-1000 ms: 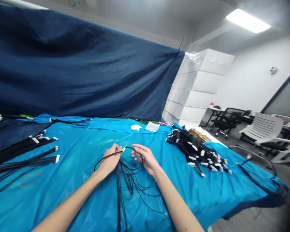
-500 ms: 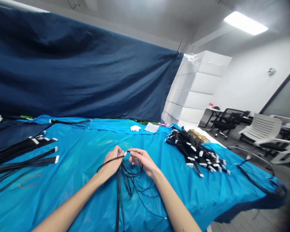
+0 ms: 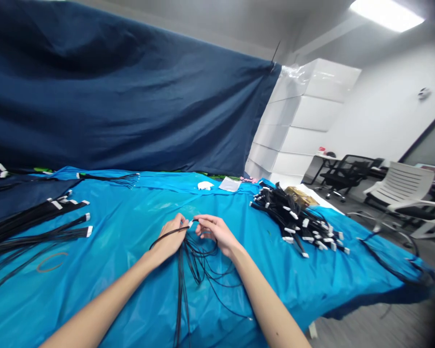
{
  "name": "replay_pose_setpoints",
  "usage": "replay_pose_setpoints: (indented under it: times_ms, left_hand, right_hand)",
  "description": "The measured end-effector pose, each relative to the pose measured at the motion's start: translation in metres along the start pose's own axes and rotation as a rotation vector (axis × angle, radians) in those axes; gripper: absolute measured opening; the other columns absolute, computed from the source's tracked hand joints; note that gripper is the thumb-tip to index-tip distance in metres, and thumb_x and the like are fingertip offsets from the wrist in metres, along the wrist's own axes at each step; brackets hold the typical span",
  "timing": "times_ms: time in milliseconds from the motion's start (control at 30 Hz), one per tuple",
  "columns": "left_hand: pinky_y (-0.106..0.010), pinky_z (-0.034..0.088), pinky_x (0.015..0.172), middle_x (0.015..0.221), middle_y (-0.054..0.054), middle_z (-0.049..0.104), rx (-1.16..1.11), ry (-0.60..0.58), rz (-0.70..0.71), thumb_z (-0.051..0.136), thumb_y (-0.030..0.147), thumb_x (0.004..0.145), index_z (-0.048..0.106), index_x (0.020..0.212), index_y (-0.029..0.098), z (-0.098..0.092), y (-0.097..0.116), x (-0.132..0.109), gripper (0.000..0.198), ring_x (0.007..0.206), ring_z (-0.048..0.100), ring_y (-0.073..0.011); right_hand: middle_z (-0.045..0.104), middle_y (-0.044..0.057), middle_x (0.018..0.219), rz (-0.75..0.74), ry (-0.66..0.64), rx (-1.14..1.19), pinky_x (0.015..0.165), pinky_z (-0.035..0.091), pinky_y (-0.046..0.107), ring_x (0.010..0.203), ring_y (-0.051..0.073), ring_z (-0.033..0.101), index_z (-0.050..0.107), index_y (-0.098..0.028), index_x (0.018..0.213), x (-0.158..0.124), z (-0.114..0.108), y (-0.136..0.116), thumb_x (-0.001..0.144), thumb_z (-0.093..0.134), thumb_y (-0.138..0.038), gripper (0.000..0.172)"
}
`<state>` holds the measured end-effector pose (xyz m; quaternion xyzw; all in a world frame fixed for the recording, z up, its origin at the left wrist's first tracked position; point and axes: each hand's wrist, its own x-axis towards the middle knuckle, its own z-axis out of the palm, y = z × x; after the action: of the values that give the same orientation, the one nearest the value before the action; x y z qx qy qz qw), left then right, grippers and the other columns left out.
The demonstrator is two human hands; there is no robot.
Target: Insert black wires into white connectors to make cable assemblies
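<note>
My left hand [image 3: 171, 238] is closed in a pinch around a small white connector [image 3: 190, 224] above the middle of the table. Thin black wires [image 3: 193, 266] hang from under my fingers and fan out over the blue sheet, and one thicker black strand loops back across my left wrist. On the connector's right side, my right hand [image 3: 217, 234] pinches the end of a black wire with thumb and forefinger. Its other fingers are curled. Exactly how the wire meets the connector is too small to make out.
Blue sheeting [image 3: 130, 270] covers the table. Black cable bundles with white connectors [image 3: 39, 220] lie at left, beside a brown rubber band [image 3: 52, 262]. A larger cable pile [image 3: 297, 220] sits at right. White boxes [image 3: 290, 125] and a white chair [image 3: 402, 186] stand beyond.
The camera view has shifted slightly, so the scene sits a little higher and the right side further right. Both hands keep their pinch at the connector, with only small finger movement.
</note>
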<state>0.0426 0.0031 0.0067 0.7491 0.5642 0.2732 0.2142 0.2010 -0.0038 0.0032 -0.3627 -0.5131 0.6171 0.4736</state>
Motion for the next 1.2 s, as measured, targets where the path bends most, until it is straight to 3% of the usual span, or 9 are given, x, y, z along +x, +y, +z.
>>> replay_pose_setpoints:
  times_ms: [1200]
  left_hand:
    - [-0.027,0.030,0.058,0.068,-0.003,0.053,0.057,-0.022,0.048,0.028,0.035,0.082,0.041,0.068,0.020,0.0018,-0.0005,0.0015,0.024,0.063,0.047,-0.0170]
  right_hand:
    - [0.062,0.002,0.067,0.043,0.015,0.007,0.057,0.041,0.021,0.062,0.011,0.056,0.064,-0.013,0.091,-0.0012,0.0027,-0.0061,0.065,0.065,-0.036,0.035]
